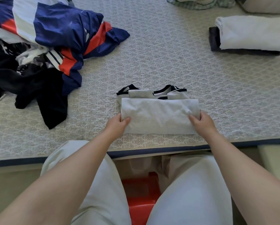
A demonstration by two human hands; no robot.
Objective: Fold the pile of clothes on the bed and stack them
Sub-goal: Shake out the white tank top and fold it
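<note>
Quilted bed [168, 46] first — unfolded pile [38, 51] far left, folded stack [249, 34] far right. Near the front edge lies a grey shirt with navy trim [158, 114], half folded, long axis running left to right. Left hand [119, 122] pinches its left end, right hand [201, 120] its right end — the stack is nearer the right hand
</note>
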